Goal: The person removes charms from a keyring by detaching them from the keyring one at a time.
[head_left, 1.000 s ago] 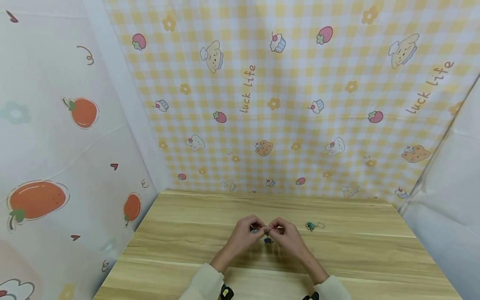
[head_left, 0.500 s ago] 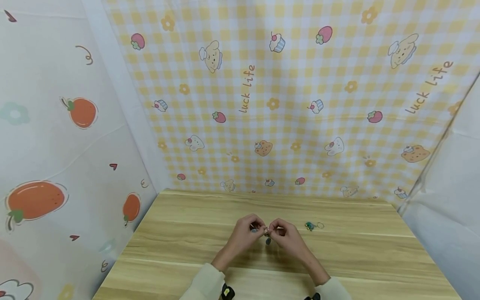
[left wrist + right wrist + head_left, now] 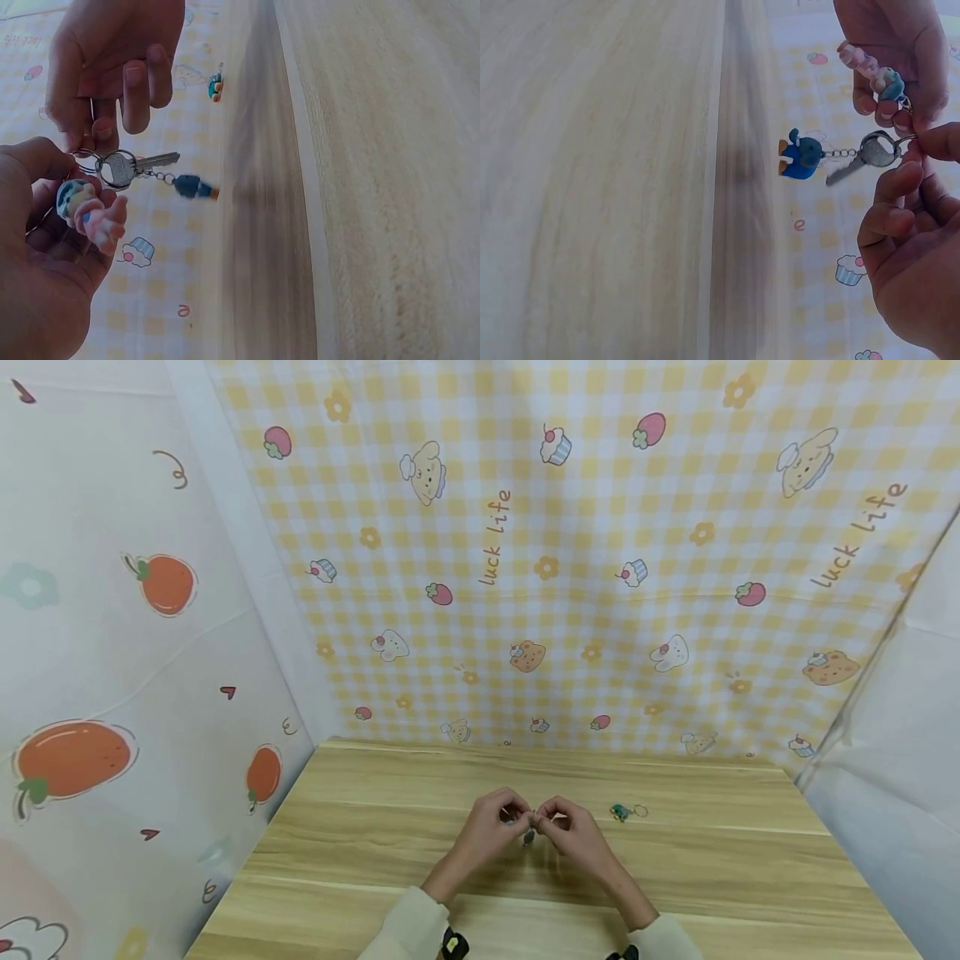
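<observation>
Swinging, the elephant charm (image 3: 528, 837) hangs now slightly nearer to the left hand (image 3: 493, 825) than half a second ago; both hands stay almost in place. Their fingertips grasp a small ring (image 3: 112, 186) from opposite sides. Key (image 3: 847, 171) hangs just under this grip; the pink charm (image 3: 90, 214) is beside the left palm. Right of the grip, apart, a green charm (image 3: 619, 812) lies on the table (image 3: 375, 843). I judge that the right hand (image 3: 576, 835) works the ring's edge, joining or parting; I cannot tell which. Next move seems to need a steady left pinch.
</observation>
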`<state>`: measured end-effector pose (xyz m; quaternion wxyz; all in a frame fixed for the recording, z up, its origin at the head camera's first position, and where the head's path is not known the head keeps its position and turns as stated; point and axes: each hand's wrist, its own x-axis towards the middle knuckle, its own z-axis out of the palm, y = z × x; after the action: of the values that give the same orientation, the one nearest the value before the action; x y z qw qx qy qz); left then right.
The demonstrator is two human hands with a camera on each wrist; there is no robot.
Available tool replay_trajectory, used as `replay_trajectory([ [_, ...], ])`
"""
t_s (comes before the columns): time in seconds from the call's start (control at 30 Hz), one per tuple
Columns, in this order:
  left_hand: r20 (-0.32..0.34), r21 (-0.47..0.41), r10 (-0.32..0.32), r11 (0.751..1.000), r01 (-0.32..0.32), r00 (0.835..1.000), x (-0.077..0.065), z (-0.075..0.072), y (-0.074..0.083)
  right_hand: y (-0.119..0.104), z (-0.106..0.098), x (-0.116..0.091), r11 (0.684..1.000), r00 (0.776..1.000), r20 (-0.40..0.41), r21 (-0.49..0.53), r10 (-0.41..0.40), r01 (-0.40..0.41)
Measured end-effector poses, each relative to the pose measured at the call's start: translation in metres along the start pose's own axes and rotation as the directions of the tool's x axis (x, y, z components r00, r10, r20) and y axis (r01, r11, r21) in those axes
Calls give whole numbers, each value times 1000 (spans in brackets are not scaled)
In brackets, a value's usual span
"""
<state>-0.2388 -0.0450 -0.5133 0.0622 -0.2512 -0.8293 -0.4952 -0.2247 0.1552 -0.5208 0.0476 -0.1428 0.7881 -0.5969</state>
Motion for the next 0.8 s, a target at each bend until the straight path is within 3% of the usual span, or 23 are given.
replay_trajectory([
  [0.2,12,-14,11,1000,-11,1000,0,0,1,0,1,1,1000,1000,-4,-9,-1,1],
  [0.57,-7,-39,-5,999,5,1000,1,-1,-1,4,1,1,989,991,-4,-73,-133,132],
  [0.8,-1,-45,-4,999,4,1000,0,-3,-2,3,-1,0,992,992,15,-17,-127,127],
])
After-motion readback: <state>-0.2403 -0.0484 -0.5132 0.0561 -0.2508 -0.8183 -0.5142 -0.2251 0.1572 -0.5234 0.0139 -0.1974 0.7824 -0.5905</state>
